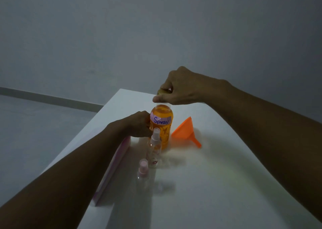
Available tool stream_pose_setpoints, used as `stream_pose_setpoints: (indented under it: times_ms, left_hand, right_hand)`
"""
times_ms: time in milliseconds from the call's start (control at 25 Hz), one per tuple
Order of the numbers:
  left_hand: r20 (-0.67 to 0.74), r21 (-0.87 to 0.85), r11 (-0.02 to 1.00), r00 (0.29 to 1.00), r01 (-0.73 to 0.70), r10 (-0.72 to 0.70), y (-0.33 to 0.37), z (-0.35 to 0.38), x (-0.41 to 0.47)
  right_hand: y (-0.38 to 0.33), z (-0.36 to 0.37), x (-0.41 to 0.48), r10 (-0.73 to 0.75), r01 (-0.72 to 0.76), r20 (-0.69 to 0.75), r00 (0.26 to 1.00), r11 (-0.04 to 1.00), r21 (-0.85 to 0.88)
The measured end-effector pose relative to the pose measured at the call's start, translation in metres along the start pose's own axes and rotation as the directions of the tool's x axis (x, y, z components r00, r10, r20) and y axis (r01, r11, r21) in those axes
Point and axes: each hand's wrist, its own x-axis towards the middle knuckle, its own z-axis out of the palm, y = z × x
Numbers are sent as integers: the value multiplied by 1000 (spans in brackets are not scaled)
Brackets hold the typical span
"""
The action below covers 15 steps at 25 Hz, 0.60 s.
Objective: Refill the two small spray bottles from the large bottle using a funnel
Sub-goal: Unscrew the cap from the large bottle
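1. While the refilling is not yet under way, the nearer small spray bottle [143, 172] is standing upright on the white table [217, 185]. It is clear plastic with its pale pink pump top on.
2. Just beyond it, toward 1 o'clock, the second small spray bottle [154, 147] is standing upright too. It is clear, smooth and capped, just in front of the large bottle.
3. At 9 o'clock of both, a flat pink book-like object [113, 167] is lying along the table edge.
4. The left hand [139, 124] is wrapping the large bottle [161, 124] from 9 o'clock and steadying it. The bottle is a clear cylinder of orange liquid labelled "Spray", with its long axis vertical.
5. At the large bottle's 3 o'clock, an orange plastic funnel [185, 132] is lying on its side, untouched, its spout pointing toward 5 o'clock.
6. Directly above, on the bottle's axis, the right hand [181, 87] is pinching the yellowish cap [163, 91] between thumb and curled fingers. The cap probably has to lift straight up along that axis, and the right hand is the nearer one to the funnel.
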Motion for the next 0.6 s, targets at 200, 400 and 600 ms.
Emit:
stream_pose_setpoints:
  times_ms: [200,400,600]
  left_hand:
    - [11,-61,997,999,-49,50,5,-2,-6]
    - [-2,-47,997,998,-62,62,4,0,-5]
    - [-13,-48,997,998,-59,58,1,2,-3]
  right_hand:
    - [-2,-9,-3,-143,158,123,982,979,-129]
    - [2,-12,-11,-192,197,99,976,979,-50]
    - [3,-15,-8,-98,90,111,989,993,81]
